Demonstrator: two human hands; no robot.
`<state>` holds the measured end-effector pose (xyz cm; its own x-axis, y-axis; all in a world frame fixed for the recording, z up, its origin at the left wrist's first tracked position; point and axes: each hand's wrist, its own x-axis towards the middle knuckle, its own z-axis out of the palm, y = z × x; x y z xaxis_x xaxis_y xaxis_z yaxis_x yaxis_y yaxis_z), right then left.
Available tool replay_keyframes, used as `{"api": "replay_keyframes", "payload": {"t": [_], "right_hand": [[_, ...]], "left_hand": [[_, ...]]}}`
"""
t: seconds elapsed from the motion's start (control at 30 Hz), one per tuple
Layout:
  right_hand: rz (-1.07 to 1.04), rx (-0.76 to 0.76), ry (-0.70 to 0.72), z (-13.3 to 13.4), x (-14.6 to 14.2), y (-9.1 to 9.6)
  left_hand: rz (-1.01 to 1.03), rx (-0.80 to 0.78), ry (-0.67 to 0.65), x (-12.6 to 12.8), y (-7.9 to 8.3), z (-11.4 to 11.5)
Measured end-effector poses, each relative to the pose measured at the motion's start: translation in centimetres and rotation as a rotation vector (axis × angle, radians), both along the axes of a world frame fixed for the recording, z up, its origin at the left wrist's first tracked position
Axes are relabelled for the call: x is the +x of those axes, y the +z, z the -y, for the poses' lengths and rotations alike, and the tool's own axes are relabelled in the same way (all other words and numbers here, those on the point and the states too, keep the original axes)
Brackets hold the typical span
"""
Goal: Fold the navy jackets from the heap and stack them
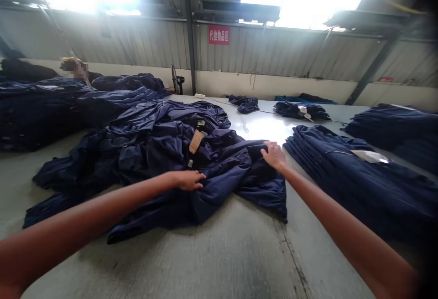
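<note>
A loose heap of navy blue garments (150, 153) lies on the grey table (219, 253) in front of me. The topmost garment spreads toward me, with a tan paper tag (195, 141) showing near its middle. My left hand (188, 180) rests on this garment's front fold, fingers together and curled onto the cloth. My right hand (273, 154) is at the garment's right edge, fingers bent down on the fabric there. Both arms are stretched far forward.
A flat stack of folded navy garments (356, 176) with a white label lies to the right, another stack (393, 126) behind it. More navy piles (44, 107) sit at the left, where a person is partly visible. Small bundles (244, 104) lie far back. A red sign (219, 35) hangs on the wall.
</note>
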<state>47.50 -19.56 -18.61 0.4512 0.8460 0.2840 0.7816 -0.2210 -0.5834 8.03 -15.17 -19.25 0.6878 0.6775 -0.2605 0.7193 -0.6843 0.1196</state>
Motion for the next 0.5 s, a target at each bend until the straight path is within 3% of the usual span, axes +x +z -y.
{"api": "replay_keyframes", "payload": {"t": [0.1, 0.17, 0.27, 0.3, 0.37, 0.43, 0.5], "right_hand": [[0.306, -0.247, 0.092, 5.0, -2.5, -3.8], [0.378, -0.339, 0.084, 8.1, -3.3, -6.1], [0.382, -0.431, 0.061, 11.2, -2.4, -8.1], [0.377, -0.463, 0.066, 11.6, -1.7, -8.4], [0.357, -0.518, 0.097, 11.5, 0.3, -8.6], [0.33, -0.556, 0.128, 10.4, 2.6, -8.4], [0.311, -0.555, 0.138, 8.4, 4.8, -8.0]], "left_hand": [[-0.086, -0.021, -0.093, 2.4, -2.3, 4.8], [-0.054, -0.13, -0.194, 3.8, -2.0, 6.3], [0.043, -0.391, -0.336, 5.3, -0.1, 5.3], [0.094, -0.383, -0.335, 5.5, 0.4, 4.4], [0.186, -0.196, -0.294, 5.2, 0.3, 2.5], [0.184, 0.017, -0.27, 4.1, -1.2, 1.5], [0.098, 0.091, -0.252, 2.7, -3.3, 1.7]]}}
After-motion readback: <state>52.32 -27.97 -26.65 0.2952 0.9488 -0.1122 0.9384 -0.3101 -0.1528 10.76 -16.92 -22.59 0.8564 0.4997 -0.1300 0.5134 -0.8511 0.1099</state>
